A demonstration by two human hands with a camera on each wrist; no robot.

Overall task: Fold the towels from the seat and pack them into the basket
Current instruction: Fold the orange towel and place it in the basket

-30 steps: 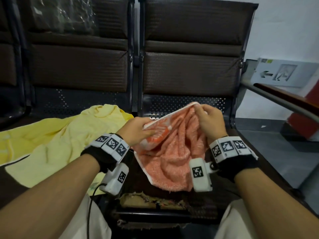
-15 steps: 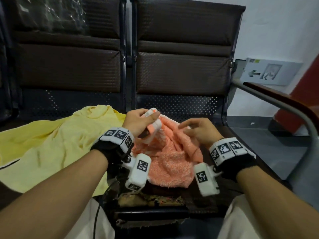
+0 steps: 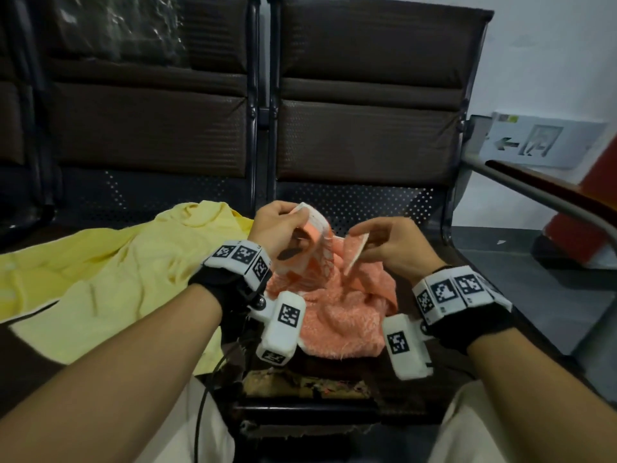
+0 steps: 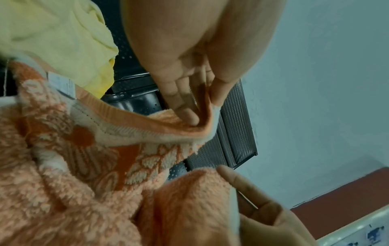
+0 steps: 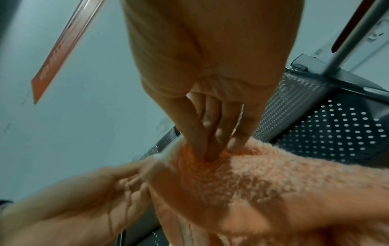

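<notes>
Two hands are raised over the dark seat (image 3: 417,262), both holding the orange towel (image 3: 337,315). The left hand (image 3: 280,228) pinches a hemmed corner between thumb and fingers (the left wrist view shows the fingertips (image 4: 189,116) pressed into the fold of the white and orange border). The right hand (image 3: 390,242) is just beside it, and it pinches another edge of the same towel with its fingers (image 5: 210,133) pushed into the pile. Most of the towel lies crumpled on the seat between the two wrists, and its lower edge reaches near the worn front edge of the seat. A yellow towel (image 3: 110,279) is spread on the next seat to the left, touching the left wrist area. To the right of the orange towel some bare seat is free, up to the metal armrest (image 3: 534,192).
</notes>
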